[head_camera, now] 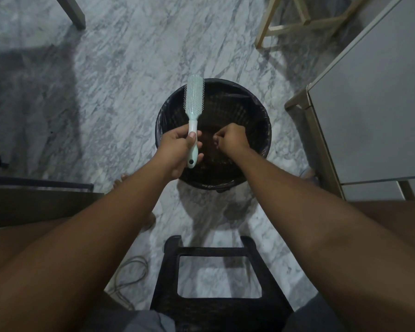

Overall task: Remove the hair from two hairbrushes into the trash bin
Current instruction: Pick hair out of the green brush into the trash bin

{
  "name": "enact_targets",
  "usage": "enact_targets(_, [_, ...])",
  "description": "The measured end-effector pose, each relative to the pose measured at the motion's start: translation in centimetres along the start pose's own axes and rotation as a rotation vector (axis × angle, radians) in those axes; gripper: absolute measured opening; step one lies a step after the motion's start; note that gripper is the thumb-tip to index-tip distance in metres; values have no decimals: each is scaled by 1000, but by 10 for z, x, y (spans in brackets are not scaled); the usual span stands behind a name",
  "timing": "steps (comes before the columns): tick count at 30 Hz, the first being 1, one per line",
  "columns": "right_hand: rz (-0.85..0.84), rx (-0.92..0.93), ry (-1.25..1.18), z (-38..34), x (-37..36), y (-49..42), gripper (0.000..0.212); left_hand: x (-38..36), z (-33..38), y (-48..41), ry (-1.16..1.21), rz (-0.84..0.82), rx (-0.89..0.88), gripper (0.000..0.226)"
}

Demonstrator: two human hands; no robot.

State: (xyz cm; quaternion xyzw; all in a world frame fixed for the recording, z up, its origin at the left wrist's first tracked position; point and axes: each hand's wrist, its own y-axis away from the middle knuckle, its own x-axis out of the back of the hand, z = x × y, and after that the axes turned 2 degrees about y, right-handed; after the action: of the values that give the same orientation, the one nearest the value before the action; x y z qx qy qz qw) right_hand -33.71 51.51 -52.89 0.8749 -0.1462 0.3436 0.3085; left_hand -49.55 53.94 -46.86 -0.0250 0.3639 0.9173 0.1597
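Left hand [177, 149]: wrapped around the handle of the hairbrush [194, 113]; thumb laid across the front of the handle, fingers curled behind.
Hairbrush: pale mint, paddle type, held upright with the head pointing away from the person and the bristle face turned toward the camera. Head overlaps the far-left rim of the trash bin [264, 121]. Judged reason: keeps the bristles in sight and any loose hair falling into the bin.
Hair on bristles: cannot tell; bristles look mostly clean, light too dim to be sure.
Right hand [230, 140]: fingers bunched together in a loose pinch, directly above the bin opening, well apart from the brush head. Whether strands are held in it cannot be told. Judged reason: positioned to drop pulled hair.
Trash bin: round, dark, lined with a black bag, standing on the marble floor [120, 68] straight ahead of the person. Contents not legible.
Stool [216, 255]: black, open-framed, between the person's knees and the bin.
Count, hairbrushes: one visible; the task names two, the second is out of view.
Count, bins: one.
Count, hands: two, both over or at the bin.
Step judged: clearing this brush, near a drop.
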Motion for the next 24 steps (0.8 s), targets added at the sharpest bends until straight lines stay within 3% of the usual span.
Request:
enact_targets(8, [57,-233,66,44,9,-1,15,20,12,-10,119,91,-18,19])
enact_targets(11, [15,-163,60,34,14,0,21,21,12,-10,44,68,-9,22])
enact_targets(18, [-103,-34,136,0,34,-10,60,5,-6,-4,-19,31,40,26])
enact_targets(21, [52,89,-79,-24,38,-14,49,0,-11,-3,-27,24,44,30])
enact_targets(24, [40,152,-275,-45,41,-12,59,-5,-13,-1,-31,14,77,30])
